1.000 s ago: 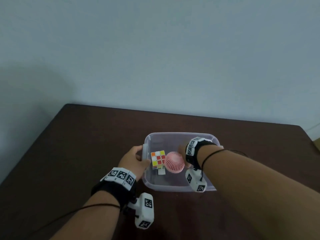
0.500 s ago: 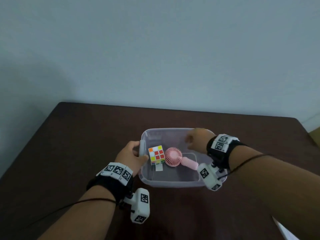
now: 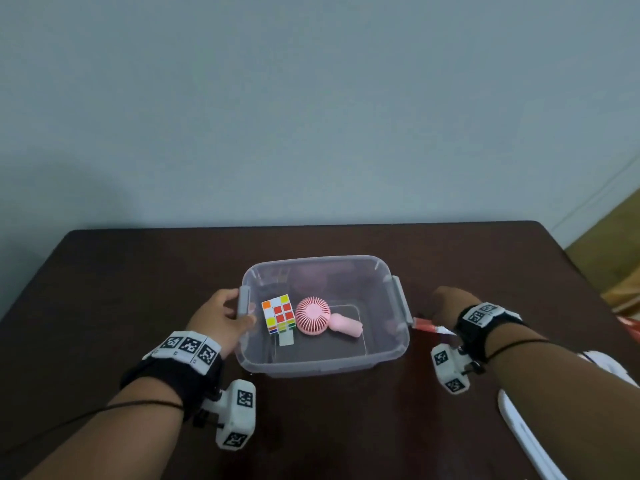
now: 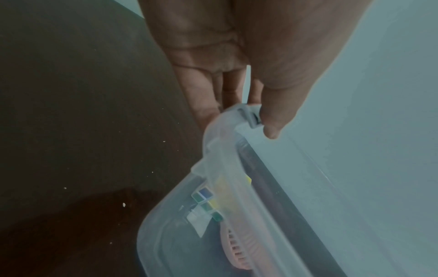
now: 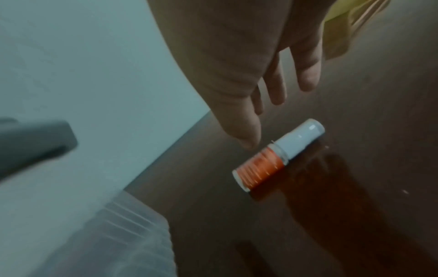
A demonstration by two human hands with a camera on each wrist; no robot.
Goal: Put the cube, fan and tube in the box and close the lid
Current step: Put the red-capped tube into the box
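The clear plastic box (image 3: 322, 363) stands open on the dark table. Inside lie the colourful cube (image 3: 277, 312) at the left and the pink fan (image 3: 313, 315) beside it; both show through the box wall (image 4: 166, 230) in the left wrist view. My left hand (image 3: 221, 318) grips the grey clip (image 3: 243, 302) on the box's left rim, thumb over it (image 4: 272, 120). The orange tube with a white cap (image 5: 277, 155) lies on the table right of the box (image 3: 431, 326). My right hand (image 5: 272, 105) hovers just above it, fingers spread and touching nothing.
A white lid (image 3: 530, 434) lies on the table at the near right, partly under my right forearm. A yellow bag (image 5: 343, 28) sits beyond the tube at the table's right edge. The box's right grey clip (image 3: 400, 299) sticks out toward the tube.
My right hand has left the fan in the box and swung out to the right, over the tube. The left hand stays on the box's left clip.
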